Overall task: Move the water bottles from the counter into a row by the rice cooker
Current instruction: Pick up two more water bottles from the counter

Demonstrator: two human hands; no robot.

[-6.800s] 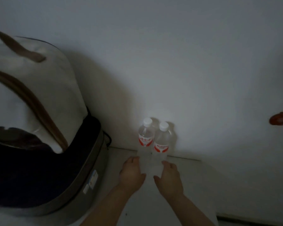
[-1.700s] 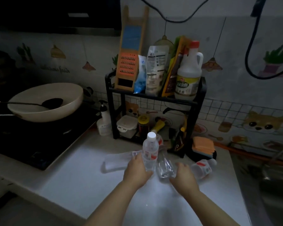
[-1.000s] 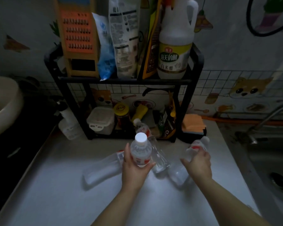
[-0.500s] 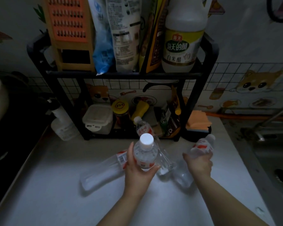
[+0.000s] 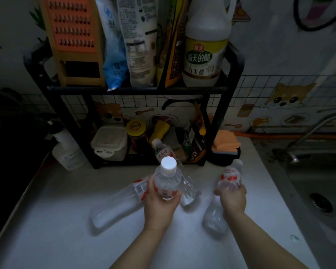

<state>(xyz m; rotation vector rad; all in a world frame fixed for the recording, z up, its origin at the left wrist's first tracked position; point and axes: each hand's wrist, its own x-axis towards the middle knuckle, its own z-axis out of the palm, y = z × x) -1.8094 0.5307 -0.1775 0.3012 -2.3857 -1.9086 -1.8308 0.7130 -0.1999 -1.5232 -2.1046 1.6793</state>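
Observation:
My left hand [image 5: 159,202] grips a clear water bottle [image 5: 166,178] with a white cap and red label, held upright above the white counter [image 5: 56,220]. My right hand [image 5: 232,199] is wrapped around a second bottle [image 5: 230,176], tilted with its cap pointing up and away and its base near the counter. Another bottle [image 5: 118,205] lies on its side left of my left hand. One more bottle [image 5: 163,151] lies behind my left hand, cap toward the rack, partly hidden. The rice cooker is out of view.
A black two-tier rack [image 5: 229,105] stands at the back with a grater, bags, a vinegar jug [image 5: 205,55], jars and a food box [image 5: 109,141]. A white pump bottle [image 5: 67,150] stands at its left. The stove is far left, a sink [image 5: 318,199] and tap at right.
My right hand has tilted its bottle up off the counter, cap end higher. My left hand still holds its bottle upright. The view has moved closer to the rack.

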